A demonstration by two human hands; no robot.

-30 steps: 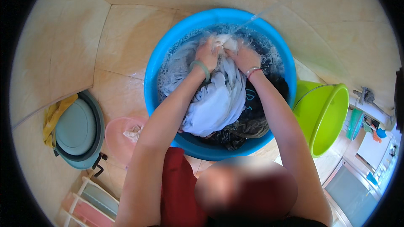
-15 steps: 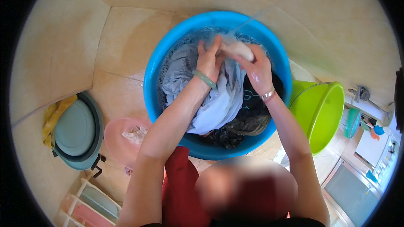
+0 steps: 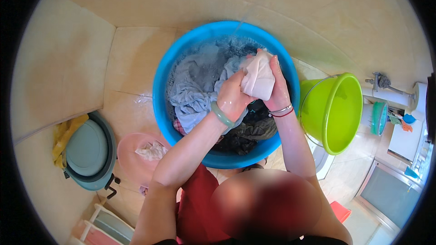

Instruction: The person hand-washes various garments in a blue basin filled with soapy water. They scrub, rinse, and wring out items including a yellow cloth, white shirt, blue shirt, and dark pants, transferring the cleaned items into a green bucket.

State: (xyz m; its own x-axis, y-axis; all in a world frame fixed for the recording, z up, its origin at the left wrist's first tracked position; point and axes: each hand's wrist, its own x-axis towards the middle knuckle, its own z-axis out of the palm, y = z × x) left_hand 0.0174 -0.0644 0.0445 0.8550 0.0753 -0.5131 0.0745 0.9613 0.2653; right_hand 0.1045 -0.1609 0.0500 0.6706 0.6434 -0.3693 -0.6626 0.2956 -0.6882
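Softly creased cloth (image 3: 259,78) between left hand (image 3: 233,96) and right hand (image 3: 279,91), round basin (image 3: 160,88)

No legible text, bluish marking (image 3: 252,109) on black cloth (image 3: 260,113), too small to read

I am seeing wet, wrinkled, matt fabric in the pale cloth (image 3: 259,80) and the light-blue garment (image 3: 193,97), while the dark garment (image 3: 254,129) is showing a slick, wet sheen. The blue basin (image 3: 158,86) is looking like smooth plastic to me, and the green bucket (image 3: 313,106) is gleaming like glossy plastic. The green bangle (image 3: 221,115) is shining, smooth as polished stone; the bracelet (image 3: 282,109) is glinting like metal. The wall tiles (image 3: 59,63) are reflecting softly.
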